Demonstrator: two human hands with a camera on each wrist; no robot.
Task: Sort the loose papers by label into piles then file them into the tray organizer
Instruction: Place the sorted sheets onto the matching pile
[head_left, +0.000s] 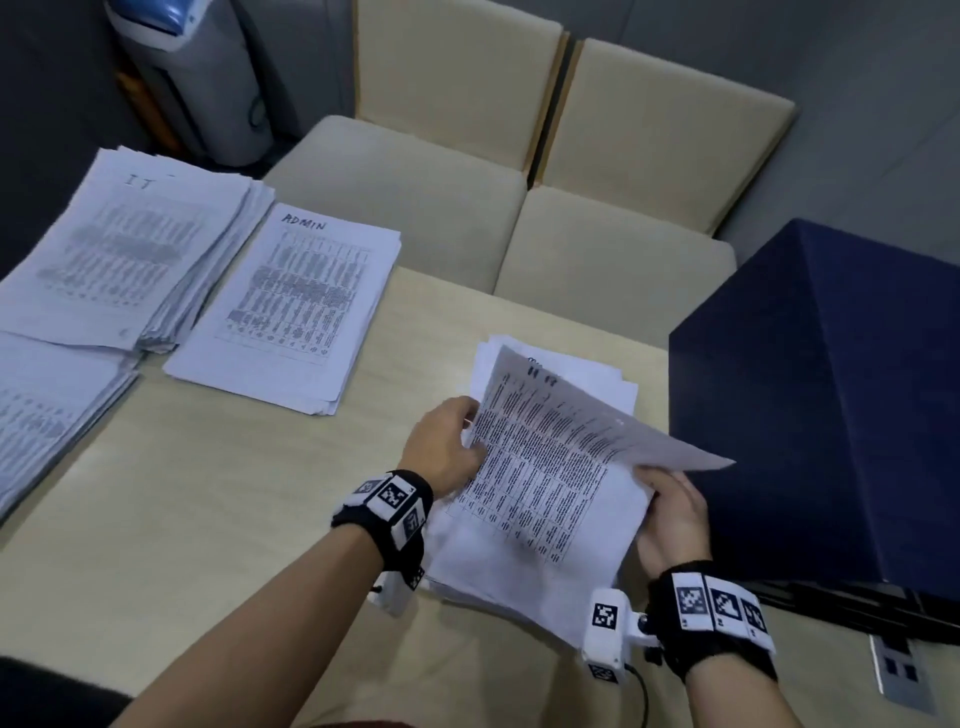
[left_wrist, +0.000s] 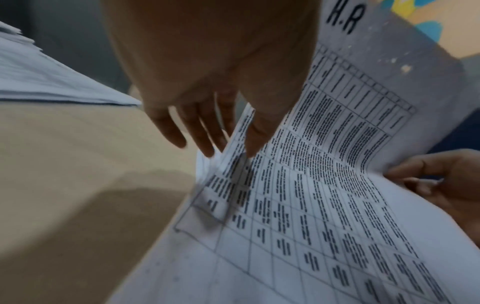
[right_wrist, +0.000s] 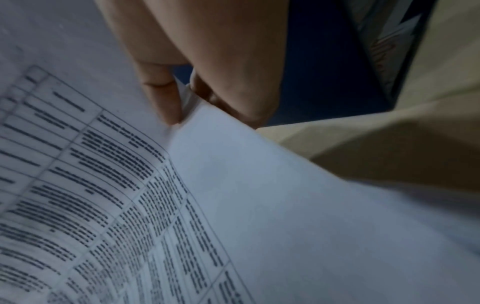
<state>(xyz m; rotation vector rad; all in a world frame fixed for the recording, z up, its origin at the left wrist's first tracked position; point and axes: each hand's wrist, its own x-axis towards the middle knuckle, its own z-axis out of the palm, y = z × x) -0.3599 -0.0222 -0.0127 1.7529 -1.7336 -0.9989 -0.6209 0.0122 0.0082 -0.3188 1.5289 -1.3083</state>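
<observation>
From the head view, sorting is still the step in hand. An IT pile (head_left: 124, 249) and an ADMIN pile (head_left: 291, 312) lie side by side at the far left of the desk (head_left: 208, 545), with a third pile (head_left: 47, 415) at the left edge whose label is out of view. The unsorted stack (head_left: 540, 519) lies in front of the person, just beside a dark blue box (head_left: 831, 405). The right hand (head_left: 675, 514) pinches the right edge of the lifted sheet (head_left: 587, 426), which is raised off the stack; the left hand (head_left: 447, 441) is at the sheet's left edge, thumb on the printed face. The label is unreadable from here, and no tray organizer can be made out.

The left wrist view supplies what the head view lacks: the lifted sheet (left_wrist: 363, 102) is headed "H.R". It also shows the left hand (left_wrist: 207, 82) with fingers (left_wrist: 202, 131) fairly straight, thumb and fingers either side of the paper's edge. So the next move probably calls for carrying this sheet to an HR pile, perhaps the third one, or starting one.

The right wrist view is dim, but shows the grip close up: the right hand (right_wrist: 197, 72) has thumb and curled fingers closed on the paper's edge, with the blue box behind.
</observation>
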